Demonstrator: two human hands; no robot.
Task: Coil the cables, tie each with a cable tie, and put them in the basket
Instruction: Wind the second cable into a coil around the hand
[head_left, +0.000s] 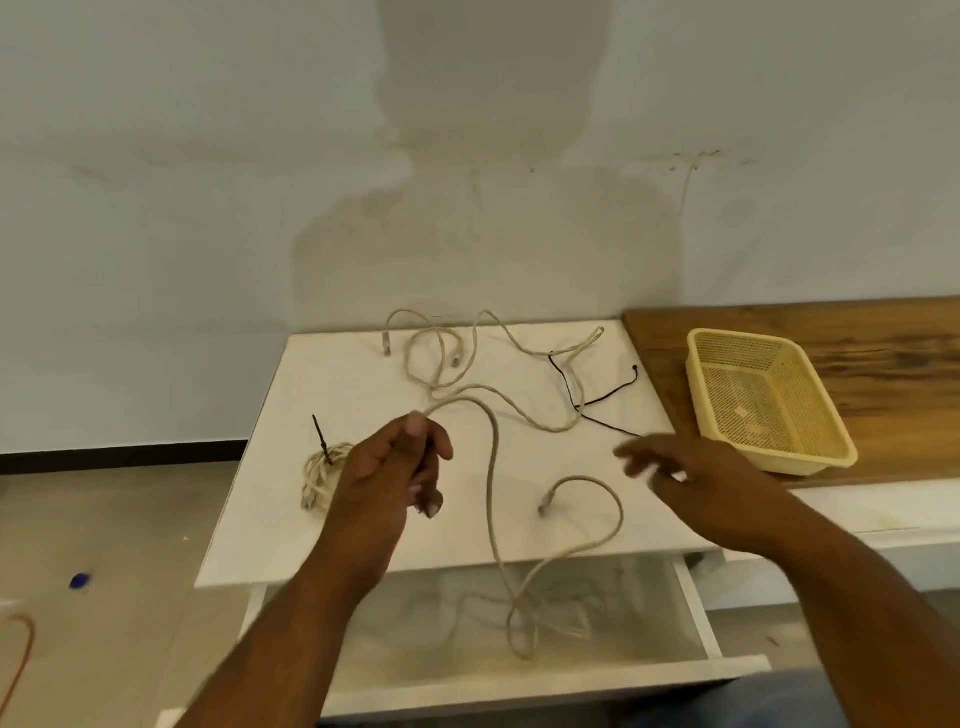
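Note:
A long beige cable (491, 467) runs from my left hand (395, 467) down over the white table's front edge, loops over the open drawer and climbs back to its plug near the table's middle. My left hand is shut on that cable near its top bend. More beige cable (441, 348) lies in loose loops at the back of the table. A coiled beige cable (319, 473) with a black cable tie (322, 439) around it lies just left of my left hand. My right hand (691, 478) hovers open, blurred, near the table's right edge. The yellow basket (696, 374) stands empty on the right.
A thin black cable tie (597, 402) lies across the beige cable at the table's back right. The basket rests on a wooden surface (857, 332). A white drawer (727, 667) stands open below the white table (291, 415). A wall rises right behind.

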